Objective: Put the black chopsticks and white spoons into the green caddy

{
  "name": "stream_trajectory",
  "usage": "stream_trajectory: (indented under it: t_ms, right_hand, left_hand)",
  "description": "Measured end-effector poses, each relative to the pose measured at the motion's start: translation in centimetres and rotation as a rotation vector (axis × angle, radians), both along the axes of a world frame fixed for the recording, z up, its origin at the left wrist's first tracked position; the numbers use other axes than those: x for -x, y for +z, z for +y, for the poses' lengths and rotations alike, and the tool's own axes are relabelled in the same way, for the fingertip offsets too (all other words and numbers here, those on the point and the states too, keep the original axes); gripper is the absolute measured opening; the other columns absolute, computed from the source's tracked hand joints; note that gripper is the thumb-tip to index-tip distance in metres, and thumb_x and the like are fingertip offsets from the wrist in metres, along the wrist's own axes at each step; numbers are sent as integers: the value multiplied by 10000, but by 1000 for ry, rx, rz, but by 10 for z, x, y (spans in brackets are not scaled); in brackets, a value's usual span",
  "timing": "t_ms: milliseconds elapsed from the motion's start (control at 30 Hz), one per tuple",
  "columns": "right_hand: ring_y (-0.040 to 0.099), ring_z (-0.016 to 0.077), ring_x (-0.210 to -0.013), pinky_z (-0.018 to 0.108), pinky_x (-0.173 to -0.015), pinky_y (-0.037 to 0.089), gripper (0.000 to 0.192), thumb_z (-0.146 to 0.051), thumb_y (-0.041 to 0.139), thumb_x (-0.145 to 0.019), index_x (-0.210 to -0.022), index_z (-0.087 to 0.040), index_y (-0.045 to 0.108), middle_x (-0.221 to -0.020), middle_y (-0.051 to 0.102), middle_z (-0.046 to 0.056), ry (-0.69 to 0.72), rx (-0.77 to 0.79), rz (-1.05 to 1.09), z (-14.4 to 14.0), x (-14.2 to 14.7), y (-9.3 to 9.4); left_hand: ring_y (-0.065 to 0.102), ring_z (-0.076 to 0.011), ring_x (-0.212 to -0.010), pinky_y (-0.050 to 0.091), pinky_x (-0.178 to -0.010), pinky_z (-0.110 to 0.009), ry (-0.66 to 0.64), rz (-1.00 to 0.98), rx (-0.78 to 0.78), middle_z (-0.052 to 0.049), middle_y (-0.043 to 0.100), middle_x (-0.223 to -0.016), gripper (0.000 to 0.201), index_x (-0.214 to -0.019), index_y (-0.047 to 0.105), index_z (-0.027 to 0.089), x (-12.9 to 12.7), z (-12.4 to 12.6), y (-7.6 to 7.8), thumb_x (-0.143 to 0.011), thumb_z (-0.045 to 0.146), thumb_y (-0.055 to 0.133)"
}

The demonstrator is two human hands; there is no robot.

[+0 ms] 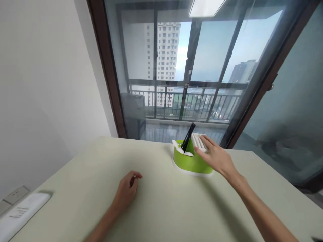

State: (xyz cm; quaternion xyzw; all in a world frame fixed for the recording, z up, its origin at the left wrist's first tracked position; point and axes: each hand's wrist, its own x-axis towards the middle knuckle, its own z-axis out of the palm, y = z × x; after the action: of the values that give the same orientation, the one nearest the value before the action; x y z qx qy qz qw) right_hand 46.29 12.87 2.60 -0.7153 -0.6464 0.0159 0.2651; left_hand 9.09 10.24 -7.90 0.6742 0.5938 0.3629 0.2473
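A green utensil holder (189,163) with a white base stands toward the far side of the table. Several black chopsticks (188,137) lean in its left part, beside several white spoons (179,150). Over the holder's right part, my right hand (214,155) grips a white slatted piece (199,142) between thumb and fingers. The piece is tilted, and whether it touches the holder I cannot tell. My left hand (127,188) rests on the table left of the holder, its fingers curled loosely with nothing visible in them.
The pale table (156,208) reaches to a glass door (171,131) with a dark frame. A long white object (25,211) lies at the left edge, near a wall socket (17,194). A white wall (50,84) rises on the left.
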Motion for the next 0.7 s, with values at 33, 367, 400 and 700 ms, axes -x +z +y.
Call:
stream_trajectory:
  t_ms: [33, 367, 400, 700]
  right_hand:
    - [562, 351, -1327, 503, -1006, 507, 686, -692, 407, -937, -1508, -324, 502, -1617, 422, 14, -4, -13, -5, 4, -11, -3]
    - [471, 320, -1422, 440, -1214, 302, 720, -668, 433, -929, -1496, -233, 520, -1591, 458, 77, 11, -76, 38, 32, -124, -33]
    - [463, 320, -1428, 444, -1216, 298, 723, -667, 434, -923, -1488, -225, 528, -1584, 466, 84, 11, -76, 50, 30, -131, -32]
    - [569, 344, -1287, 502, -1135, 396, 454, -542, 480, -955, -1244, -234, 649, -1325, 639, 151, -119, -553, 69, -51, -90, -47]
  left_hand:
    - [471, -160, -564, 370, -610, -277, -2, 5, -16, 41, 502, -624, 244, -932, 633, 211, -2, -1, 0, -903, 315, 413]
    - [526, -144, -614, 423, -641, -274, -64, 25, -112, -21, 645, -808, 234, -882, 637, 206, -13, -2, -5, -920, 253, 411]
    - [530, -144, -618, 424, -642, -274, -66, 27, -113, -23, 651, -817, 233, -878, 635, 206, -13, -2, -6, -923, 250, 411]
    - [536, -147, -647, 409, -657, -279, -132, 135, -114, -19, 664, -876, 223, -888, 622, 221, -14, -7, -4, -955, 226, 409]
